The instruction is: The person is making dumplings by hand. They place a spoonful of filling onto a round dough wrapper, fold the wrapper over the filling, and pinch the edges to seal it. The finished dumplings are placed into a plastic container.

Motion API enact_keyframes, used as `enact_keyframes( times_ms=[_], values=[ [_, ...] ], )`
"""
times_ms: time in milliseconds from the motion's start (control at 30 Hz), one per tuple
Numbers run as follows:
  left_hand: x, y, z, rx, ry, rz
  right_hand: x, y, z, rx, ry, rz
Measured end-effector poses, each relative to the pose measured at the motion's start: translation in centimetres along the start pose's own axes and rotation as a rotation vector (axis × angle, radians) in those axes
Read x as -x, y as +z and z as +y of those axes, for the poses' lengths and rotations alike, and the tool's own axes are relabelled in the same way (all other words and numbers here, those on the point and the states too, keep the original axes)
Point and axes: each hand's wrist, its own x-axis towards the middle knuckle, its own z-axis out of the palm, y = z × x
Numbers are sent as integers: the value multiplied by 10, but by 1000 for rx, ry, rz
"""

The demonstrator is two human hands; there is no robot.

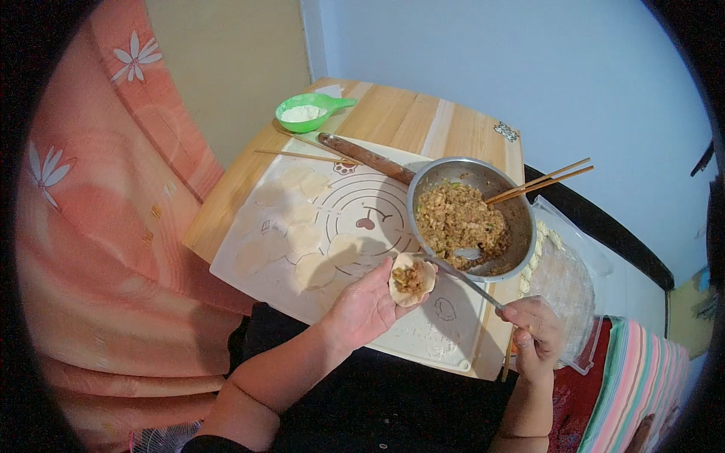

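Note:
A round dumpling wrapper rests in my left hand, cupped by the palm and fingers. Brown, green-flecked filling sits in its middle. My right hand grips the end of a long-handled metal spoon. The spoon slants left to the wrapper's upper edge, where its head shows only in part. Just beyond my hands, a steel bowl holds more filling, with a pair of chopsticks stuck in it. Flat floured wrappers overlap on the left of the white mat.
A wooden rolling pin lies behind the mat's circles, touching the bowl. Loose chopsticks lie near a green scoop of flour on the wooden table. At right, a clear plastic tray has dumplings along its edge.

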Motion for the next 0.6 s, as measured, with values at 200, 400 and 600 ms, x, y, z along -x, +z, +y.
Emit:
enact_keyframes(
  times_ms=[200,400,600],
  values=[
    [3,1,4,4,14,37,-4,2,2,107,-81,-149],
    [6,6,10,-61,14,55,-1,2,5,-140,43,-89],
    [8,0,12,-56,-13,5,-5,3,12,-151,124,-209]
  ],
)
